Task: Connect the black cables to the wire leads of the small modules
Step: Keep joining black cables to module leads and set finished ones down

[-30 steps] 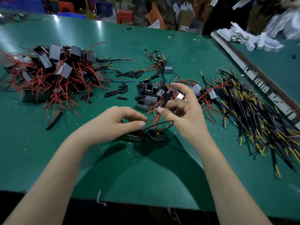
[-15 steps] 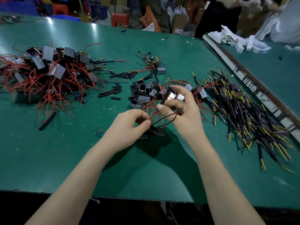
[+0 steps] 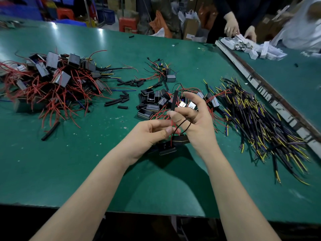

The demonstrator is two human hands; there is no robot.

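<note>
My right hand (image 3: 198,126) pinches a short black cable (image 3: 174,101) between thumb and forefinger; the cable stands upright above the hand. My left hand (image 3: 147,136) pinches the thin red and black wire leads (image 3: 178,126) just left of it. Two small black modules (image 3: 167,147) hang from those leads below both hands, a little above the green table (image 3: 69,171). Loose modules (image 3: 152,103) with red leads lie just beyond my hands. A heap of black cables with yellow and blue ends (image 3: 257,122) spreads to the right.
A big tangle of grey modules and red wires (image 3: 50,80) fills the left. Short black sleeve pieces (image 3: 118,100) lie mid-table, one (image 3: 50,131) nearer left. A metal rail (image 3: 271,94) borders the right side. Another person's hands (image 3: 239,31) sort white paper pieces at far right.
Both hands have lifted the two modules slightly and come closer together. My left hand's fingers have closed on the leads near my right thumb. The view has tilted up, showing another person's hands.
</note>
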